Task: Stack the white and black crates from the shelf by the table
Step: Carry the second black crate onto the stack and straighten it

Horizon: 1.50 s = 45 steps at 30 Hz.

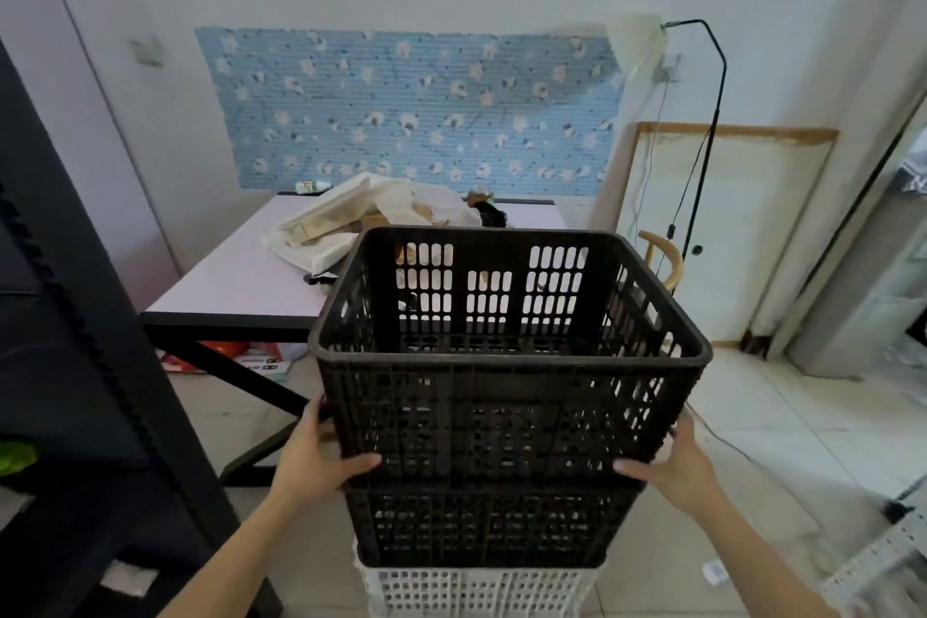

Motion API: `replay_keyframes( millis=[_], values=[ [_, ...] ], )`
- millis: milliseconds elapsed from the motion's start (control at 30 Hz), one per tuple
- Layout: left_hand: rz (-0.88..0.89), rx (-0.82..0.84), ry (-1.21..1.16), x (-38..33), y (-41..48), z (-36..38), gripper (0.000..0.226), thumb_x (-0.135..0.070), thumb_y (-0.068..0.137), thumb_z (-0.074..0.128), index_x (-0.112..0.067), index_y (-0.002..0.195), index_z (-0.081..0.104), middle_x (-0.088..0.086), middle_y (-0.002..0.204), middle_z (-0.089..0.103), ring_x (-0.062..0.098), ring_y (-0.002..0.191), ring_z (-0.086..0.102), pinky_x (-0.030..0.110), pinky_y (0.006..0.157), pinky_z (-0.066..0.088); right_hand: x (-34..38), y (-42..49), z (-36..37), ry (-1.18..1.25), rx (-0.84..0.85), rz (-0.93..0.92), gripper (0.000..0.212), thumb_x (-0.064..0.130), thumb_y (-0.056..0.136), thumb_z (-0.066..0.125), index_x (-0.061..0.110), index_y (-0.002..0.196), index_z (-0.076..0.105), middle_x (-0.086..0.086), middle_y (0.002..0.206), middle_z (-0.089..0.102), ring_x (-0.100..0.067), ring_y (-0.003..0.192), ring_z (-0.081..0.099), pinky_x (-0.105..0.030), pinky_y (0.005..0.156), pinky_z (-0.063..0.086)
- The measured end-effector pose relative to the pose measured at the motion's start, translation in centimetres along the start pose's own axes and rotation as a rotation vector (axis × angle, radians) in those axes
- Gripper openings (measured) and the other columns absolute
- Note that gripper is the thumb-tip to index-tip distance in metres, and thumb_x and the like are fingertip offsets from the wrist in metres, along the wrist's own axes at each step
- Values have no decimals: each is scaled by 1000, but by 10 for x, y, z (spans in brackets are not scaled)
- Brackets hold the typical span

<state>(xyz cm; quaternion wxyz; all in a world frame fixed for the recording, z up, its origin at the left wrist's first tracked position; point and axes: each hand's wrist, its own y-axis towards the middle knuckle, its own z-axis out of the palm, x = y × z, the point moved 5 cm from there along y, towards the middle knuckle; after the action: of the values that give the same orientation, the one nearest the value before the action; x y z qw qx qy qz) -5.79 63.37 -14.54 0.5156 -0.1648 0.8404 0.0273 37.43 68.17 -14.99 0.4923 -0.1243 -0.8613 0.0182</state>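
Note:
A stack of crates stands on the floor in front of me. The top black crate (506, 396) is empty and upright, with perforated walls. It sits on a second black crate (489, 527), which rests on a white crate (476, 592) at the bottom. My left hand (321, 457) grips the lower left corner of the top black crate. My right hand (677, 459) holds its lower right corner. The dark shelf (85, 366) rises at my left.
A table (241, 281) with a pale top and black frame stands behind the stack, cluttered with bags and boxes (351, 216). A floor lamp (702, 156) and a wooden chair back (664, 261) are at the right. Packages lie under the table.

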Motion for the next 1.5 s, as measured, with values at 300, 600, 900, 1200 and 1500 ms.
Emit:
replay_keyframes(
  millis=[300,600,900,1200,1500],
  values=[
    [-160,64,88,87,65,62,137,-48,28,94,-21,146,30,0,141,52,24,132,48,39,100,42,-96,55,71,194,64,226,131,43,42,92,29,143,11,1,146,32,-29,130,43,-45,86,49],
    [-152,12,189,109,83,69,109,-38,42,94,-21,138,44,-1,134,59,25,127,52,38,104,41,-153,80,93,169,76,271,107,60,40,87,42,119,17,-6,139,45,-29,117,57,-55,88,53],
    [-155,9,188,108,121,63,106,-51,37,91,-26,131,50,-4,129,62,24,124,55,41,104,45,-110,97,116,235,121,307,71,14,79,75,40,113,19,-9,140,40,-36,109,60,-50,81,56],
    [-118,-21,233,108,146,67,108,-46,41,93,-24,136,45,-2,133,59,25,126,53,42,105,44,-107,125,125,225,100,295,61,17,82,72,34,97,16,-10,135,45,-35,100,66,-54,86,54],
    [-191,-24,193,106,125,69,102,-45,54,89,-29,141,37,-3,136,56,27,129,51,47,106,42,-103,108,115,95,41,292,89,38,75,76,35,133,9,-2,133,50,-33,101,65,-33,55,51]
  ],
)
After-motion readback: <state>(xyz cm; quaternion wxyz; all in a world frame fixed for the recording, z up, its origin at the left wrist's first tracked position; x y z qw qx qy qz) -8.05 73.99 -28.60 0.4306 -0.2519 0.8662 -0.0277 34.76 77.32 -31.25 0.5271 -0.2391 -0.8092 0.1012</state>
